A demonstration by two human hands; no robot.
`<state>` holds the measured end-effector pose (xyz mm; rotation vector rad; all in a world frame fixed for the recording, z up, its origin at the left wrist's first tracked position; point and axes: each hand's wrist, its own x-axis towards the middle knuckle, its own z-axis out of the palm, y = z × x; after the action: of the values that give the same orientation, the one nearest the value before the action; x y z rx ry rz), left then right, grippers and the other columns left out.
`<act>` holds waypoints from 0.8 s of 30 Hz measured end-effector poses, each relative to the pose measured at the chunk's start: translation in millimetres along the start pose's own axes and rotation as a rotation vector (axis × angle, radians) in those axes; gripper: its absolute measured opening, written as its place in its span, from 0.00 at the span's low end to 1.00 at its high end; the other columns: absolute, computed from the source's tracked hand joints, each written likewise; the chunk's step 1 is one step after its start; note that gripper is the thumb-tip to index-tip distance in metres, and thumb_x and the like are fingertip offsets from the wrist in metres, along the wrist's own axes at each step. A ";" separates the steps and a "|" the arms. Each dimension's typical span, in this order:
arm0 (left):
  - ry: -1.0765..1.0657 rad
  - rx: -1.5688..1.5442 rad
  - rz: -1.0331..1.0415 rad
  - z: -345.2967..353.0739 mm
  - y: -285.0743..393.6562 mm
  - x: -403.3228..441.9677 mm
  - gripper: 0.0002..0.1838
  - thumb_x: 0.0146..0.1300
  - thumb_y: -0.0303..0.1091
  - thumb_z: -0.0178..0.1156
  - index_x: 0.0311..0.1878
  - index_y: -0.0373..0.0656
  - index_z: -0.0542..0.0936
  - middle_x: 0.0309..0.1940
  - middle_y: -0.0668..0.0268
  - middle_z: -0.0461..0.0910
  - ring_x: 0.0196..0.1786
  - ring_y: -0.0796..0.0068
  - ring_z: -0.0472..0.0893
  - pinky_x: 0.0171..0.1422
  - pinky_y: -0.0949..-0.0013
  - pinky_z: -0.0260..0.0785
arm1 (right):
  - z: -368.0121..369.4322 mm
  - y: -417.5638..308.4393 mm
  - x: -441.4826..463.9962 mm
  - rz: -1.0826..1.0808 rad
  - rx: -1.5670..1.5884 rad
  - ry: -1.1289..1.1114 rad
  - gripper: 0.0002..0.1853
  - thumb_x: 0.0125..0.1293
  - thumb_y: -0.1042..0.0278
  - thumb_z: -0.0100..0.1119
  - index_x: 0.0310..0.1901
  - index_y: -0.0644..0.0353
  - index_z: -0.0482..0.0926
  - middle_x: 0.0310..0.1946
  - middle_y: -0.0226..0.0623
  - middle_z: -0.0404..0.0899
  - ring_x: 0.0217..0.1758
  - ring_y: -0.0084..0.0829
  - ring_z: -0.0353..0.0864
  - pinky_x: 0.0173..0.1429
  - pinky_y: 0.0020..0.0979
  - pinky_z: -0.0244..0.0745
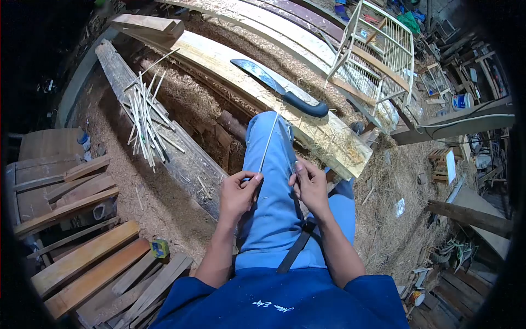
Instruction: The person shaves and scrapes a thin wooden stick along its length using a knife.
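My left hand [239,193] is closed in a pinch around the lower end of a thin pale stick [268,143], which points up and away over my knee. To its right, my right hand [309,186] is closed, thumb against curled fingers; what it holds, if anything, I cannot make out. Beyond my knee, a large knife [257,75] with a black handle lies on a pale wooden plank [211,54]. A loose bundle of similar thin sticks [143,118] rests across a weathered board [183,147] to the left.
A cage [378,55] of thin bars stands at the upper right. Several cut boards [90,257] lie at the lower left, with a yellow tape measure [159,248] beside them. Shavings [378,219] cover the ground. A grey beam [460,123] juts in from the right.
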<state>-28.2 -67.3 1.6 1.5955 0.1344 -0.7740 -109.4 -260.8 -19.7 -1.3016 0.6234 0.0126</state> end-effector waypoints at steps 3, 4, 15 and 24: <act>-0.029 0.002 0.016 -2.1 0.3 1.4 0.10 0.72 0.34 0.66 0.41 0.35 0.85 0.16 0.77 0.74 0.16 0.90 0.67 0.19 0.78 0.52 | 12.2 -7.4 1.9 0.080 0.319 0.029 0.23 0.82 0.62 0.50 0.73 0.59 0.68 0.29 0.34 0.79 0.16 0.17 0.68 0.22 0.20 0.64; -0.029 -0.003 0.016 -1.7 2.2 1.1 0.10 0.72 0.34 0.66 0.41 0.35 0.85 0.16 0.77 0.74 0.16 0.90 0.67 0.19 0.78 0.52 | 16.4 -11.1 2.5 0.123 0.547 0.071 0.22 0.83 0.61 0.48 0.72 0.58 0.67 0.30 0.34 0.78 0.15 0.18 0.68 0.21 0.19 0.64; -0.019 0.010 -0.030 3.0 13.5 -3.2 0.12 0.73 0.35 0.64 0.40 0.35 0.85 0.14 0.75 0.73 0.14 0.89 0.66 0.18 0.78 0.52 | 7.5 -13.1 -4.5 -0.319 -0.431 -0.131 0.23 0.75 0.73 0.54 0.71 0.53 0.75 0.40 0.40 0.85 0.39 0.30 0.84 0.47 0.31 0.78; 0.050 0.038 0.081 10.1 -7.6 5.9 0.12 0.74 0.35 0.64 0.40 0.33 0.85 0.16 0.78 0.73 0.15 0.90 0.65 0.19 0.78 0.52 | 14.1 -6.6 -16.8 -0.433 -0.796 -0.148 0.23 0.67 0.76 0.63 0.63 0.49 0.83 0.44 0.47 0.87 0.44 0.45 0.88 0.50 0.38 0.81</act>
<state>-31.6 -77.0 -7.8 1.6471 0.0910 -0.6779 -115.2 -244.4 -4.7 -2.1643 0.1851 0.0016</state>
